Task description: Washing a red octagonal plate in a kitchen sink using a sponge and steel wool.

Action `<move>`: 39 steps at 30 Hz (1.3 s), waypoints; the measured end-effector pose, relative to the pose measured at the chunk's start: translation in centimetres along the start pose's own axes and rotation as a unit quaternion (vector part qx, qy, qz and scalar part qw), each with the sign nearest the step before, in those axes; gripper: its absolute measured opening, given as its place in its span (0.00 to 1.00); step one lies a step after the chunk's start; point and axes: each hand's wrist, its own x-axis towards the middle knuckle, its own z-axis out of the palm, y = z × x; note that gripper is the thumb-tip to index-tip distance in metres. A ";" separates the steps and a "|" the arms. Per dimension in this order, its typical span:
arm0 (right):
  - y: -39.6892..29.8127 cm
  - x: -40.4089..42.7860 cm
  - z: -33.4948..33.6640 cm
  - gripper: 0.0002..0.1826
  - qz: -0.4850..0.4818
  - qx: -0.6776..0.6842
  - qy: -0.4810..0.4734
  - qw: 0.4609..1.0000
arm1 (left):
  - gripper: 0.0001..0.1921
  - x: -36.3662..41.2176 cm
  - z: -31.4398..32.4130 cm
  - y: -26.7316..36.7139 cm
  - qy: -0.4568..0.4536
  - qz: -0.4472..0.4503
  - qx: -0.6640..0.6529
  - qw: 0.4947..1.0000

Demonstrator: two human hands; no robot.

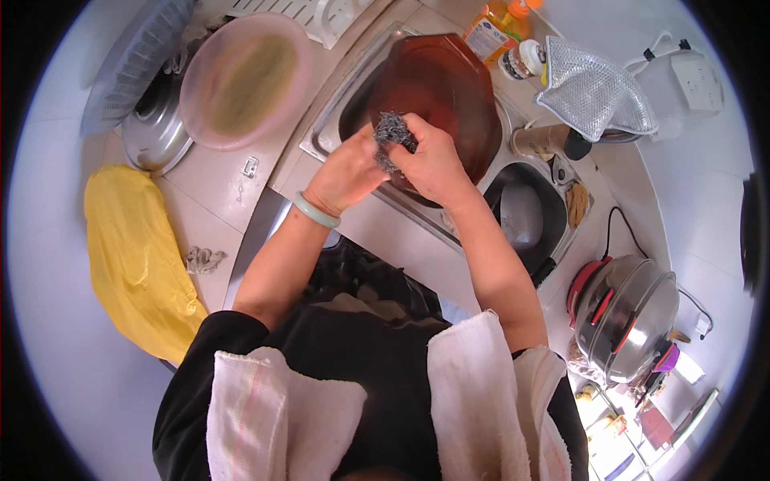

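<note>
Both my hands meet over a double-bowl steel sink. My right hand [434,162] grips a grey metal scouring pad [394,133] between thumb and fingers. Against the pad's left side is my left hand [352,171], partly blurred, with a pale green bangle at the wrist; whether it grips the pad too is unclear. Below and behind the hands, a large reddish-brown translucent basin [448,78] rests in the left bowl of the sink [313,135]. The right bowl holds a dark pan [556,219].
A pink basin [192,90], a steel lid [162,141] and a yellow plastic bag [132,246] lie left. Behind the sink stand an orange detergent bottle [487,37] and a white-lidded jar [529,59]; a silver mesh cloth [583,84] hangs nearby. A lidded electric cooker [637,318] sits right.
</note>
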 end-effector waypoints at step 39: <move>7.6 -7.2 2.9 0.08 0.172 0.524 0.364 0.751 | 0.15 1.5 -1.4 -1.7 0.274 0.081 0.047 0.957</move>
